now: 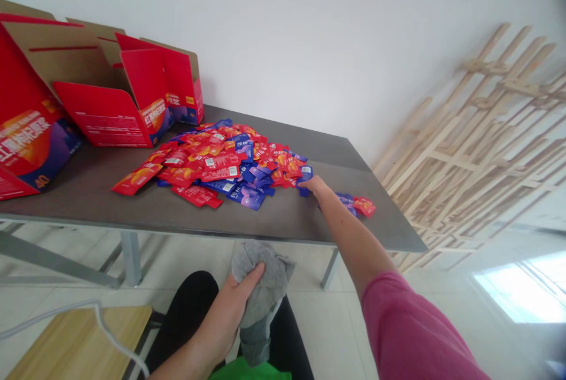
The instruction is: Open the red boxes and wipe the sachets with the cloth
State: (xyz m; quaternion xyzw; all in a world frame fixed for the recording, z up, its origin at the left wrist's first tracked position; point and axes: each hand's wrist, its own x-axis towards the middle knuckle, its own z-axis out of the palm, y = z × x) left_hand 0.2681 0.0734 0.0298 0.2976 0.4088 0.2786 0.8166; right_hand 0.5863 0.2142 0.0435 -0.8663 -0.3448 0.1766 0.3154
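My left hand (241, 288) is closed around a crumpled grey cloth (265, 286) over my lap, in front of the table's edge. Stretched out across the table, my right hand (313, 184) has its fingers on a blue packet (306, 174) at the right end of the pile; its fingertips are partly hidden. The pile of red and blue packets (212, 162) spreads over the middle of the table. Partly behind my right forearm lies a smaller group of blue and red packets (365, 207).
Open red cardboard boxes (99, 115) stand at the table's left. The grey tabletop (283, 221) ends at a white wall. Wooden frames (460, 138) lean on the right. A wooden stool (79, 342) and a white cable (110, 336) are at lower left.
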